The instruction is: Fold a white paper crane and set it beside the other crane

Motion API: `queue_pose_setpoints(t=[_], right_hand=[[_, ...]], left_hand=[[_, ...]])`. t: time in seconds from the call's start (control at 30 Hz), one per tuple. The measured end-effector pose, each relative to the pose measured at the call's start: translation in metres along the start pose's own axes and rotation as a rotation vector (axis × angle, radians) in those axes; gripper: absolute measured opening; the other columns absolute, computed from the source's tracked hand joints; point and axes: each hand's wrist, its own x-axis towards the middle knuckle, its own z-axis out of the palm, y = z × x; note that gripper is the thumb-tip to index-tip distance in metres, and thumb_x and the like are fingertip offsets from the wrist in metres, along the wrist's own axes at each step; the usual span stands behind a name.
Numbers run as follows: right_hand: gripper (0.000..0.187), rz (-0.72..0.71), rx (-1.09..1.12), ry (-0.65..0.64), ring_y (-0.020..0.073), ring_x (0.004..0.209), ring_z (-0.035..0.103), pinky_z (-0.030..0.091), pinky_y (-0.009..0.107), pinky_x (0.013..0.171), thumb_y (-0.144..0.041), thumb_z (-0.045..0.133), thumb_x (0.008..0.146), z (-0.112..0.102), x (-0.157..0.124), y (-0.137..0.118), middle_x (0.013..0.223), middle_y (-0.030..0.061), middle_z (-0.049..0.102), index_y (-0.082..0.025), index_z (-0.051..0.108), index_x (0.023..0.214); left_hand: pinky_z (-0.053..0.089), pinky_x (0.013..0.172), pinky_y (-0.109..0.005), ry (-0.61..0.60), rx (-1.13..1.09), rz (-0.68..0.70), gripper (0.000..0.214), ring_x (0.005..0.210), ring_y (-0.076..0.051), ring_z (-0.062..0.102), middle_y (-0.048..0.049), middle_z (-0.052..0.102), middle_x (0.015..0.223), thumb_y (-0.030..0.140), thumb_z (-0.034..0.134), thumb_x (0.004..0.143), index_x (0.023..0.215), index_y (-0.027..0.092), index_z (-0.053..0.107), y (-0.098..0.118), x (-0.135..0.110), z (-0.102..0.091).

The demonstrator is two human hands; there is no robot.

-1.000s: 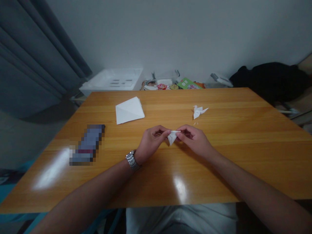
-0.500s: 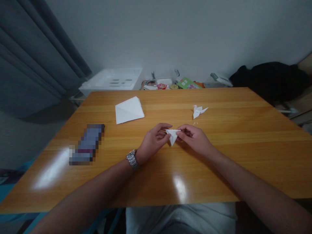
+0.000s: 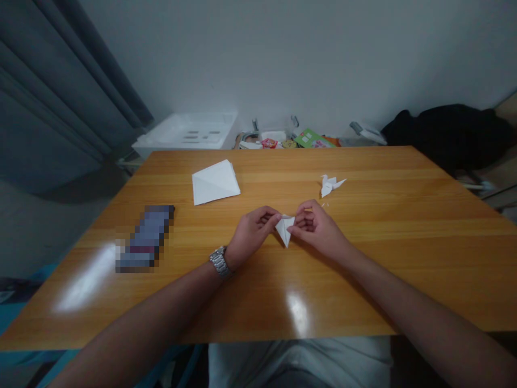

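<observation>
Pinching folded paper [image 3: 285, 229] in both hands [image 3: 251, 233], we sit nearer than the paper bird [image 3: 329, 186]. Uneven pressure could skew its creases.

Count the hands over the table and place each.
2: the left hand pinches the left side of the small folded paper; the right hand has its thumb on the right side.

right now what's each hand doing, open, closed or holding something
Left hand: closed, pinching the folded white paper at its left side.
Right hand: fingers curled, thumb against the paper's right side; firm grip cannot be told.
</observation>
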Motion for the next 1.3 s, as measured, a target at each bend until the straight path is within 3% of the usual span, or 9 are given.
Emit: queue_pose_setpoints(t=[0.1,0.23,0.43,0.57,0.63,0.73,0.87,1.13,1.3], right_hand=[[0.027,-0.026,-0.072,-0.025,0.0144,0.077,0.065,0.054,0.029,0.073,-0.030,0.075,0.082,0.001,-0.001,0.001,0.088,-0.0014,0.064,-0.024,0.053,0.098],[0.030,-0.027,-0.179,-0.087,0.0157,0.079,0.066,0.053,0.030,0.076,-0.029,0.070,0.085,0.000,-0.002,-0.001,0.091,0.0004,0.065,-0.024,0.061,0.113],[0.031,-0.041,-0.363,-0.122,0.0153,0.072,0.062,0.049,0.028,0.068,-0.026,0.068,0.087,-0.002,0.000,-0.005,0.086,0.0008,0.067,-0.022,0.066,0.118],[0.028,-0.089,-0.498,-0.101,0.0159,0.073,0.060,0.048,0.029,0.069,-0.025,0.069,0.087,-0.005,0.001,-0.002,0.085,0.0016,0.067,-0.021,0.070,0.115],[0.024,-0.132,-0.547,-0.111,0.0172,0.077,0.061,0.048,0.030,0.072,-0.025,0.069,0.087,-0.006,0.002,0.000,0.088,0.0035,0.067,-0.020,0.071,0.111],[0.019,-0.165,-0.589,-0.144,0.0194,0.084,0.062,0.050,0.033,0.076,-0.025,0.067,0.089,-0.007,0.004,0.003,0.095,0.0067,0.067,-0.020,0.073,0.106],[0.024,-0.176,-0.594,-0.170,0.0204,0.091,0.064,0.051,0.034,0.082,-0.024,0.065,0.091,-0.007,0.003,0.004,0.103,0.0084,0.065,-0.020,0.072,0.115],[0.025,-0.193,-0.607,-0.193,0.0226,0.097,0.062,0.050,0.038,0.087,-0.023,0.061,0.094,-0.006,0.002,0.005,0.103,0.0086,0.063,-0.023,0.071,0.117],[0.024,-0.240,-0.611,-0.196,0.0232,0.100,0.061,0.050,0.039,0.090,-0.020,0.058,0.096,-0.004,0.000,0.004,0.105,0.0090,0.063,-0.024,0.071,0.115]], left_hand=[[0.054,0.064,-0.022,0.013,-0.013,-0.018,0.024,0.074,-0.014,0.068,-0.0041,0.073,0.085,0.040,0.059,0.095,0.098,0.017,0.064,-0.003,0.001,-0.001],[0.053,0.062,-0.022,-0.024,-0.024,-0.046,0.024,0.070,-0.014,0.068,-0.0011,0.071,0.079,0.040,0.058,0.095,0.105,0.019,0.058,-0.007,0.000,-0.002],[0.053,0.067,-0.026,-0.088,0.209,-0.011,0.020,0.075,-0.016,0.070,-0.0013,0.073,0.084,0.034,0.053,0.098,0.112,0.021,0.058,-0.006,0.000,-0.005],[0.052,0.088,-0.032,-0.072,0.367,0.147,0.016,0.098,-0.019,0.066,-0.0069,0.070,0.106,0.025,0.053,0.097,0.106,0.020,0.066,-0.008,0.001,-0.006],[0.051,0.093,-0.033,-0.089,0.406,0.218,0.018,0.101,-0.020,0.064,-0.0077,0.068,0.106,0.023,0.053,0.097,0.101,0.019,0.070,-0.010,0.002,-0.006],[0.050,0.092,-0.034,-0.150,0.443,0.243,0.018,0.097,-0.020,0.064,-0.0064,0.068,0.101,0.020,0.054,0.095,0.096,0.019,0.072,-0.013,0.002,-0.007],[0.050,0.093,-0.035,-0.186,0.463,0.255,0.016,0.096,-0.020,0.064,-0.0054,0.070,0.101,0.015,0.057,0.089,0.088,0.019,0.073,-0.012,0.000,-0.007],[0.050,0.085,-0.032,-0.204,0.453,0.205,0.035,0.091,-0.018,0.065,-0.0065,0.070,0.101,0.033,0.051,0.099,0.074,0.018,0.071,-0.012,0.001,-0.009],[0.048,0.087,-0.034,-0.260,0.517,0.280,0.017,0.094,-0.021,0.061,-0.0060,0.066,0.099,0.028,0.064,0.090,0.076,0.019,0.061,-0.006,0.000,-0.014]])
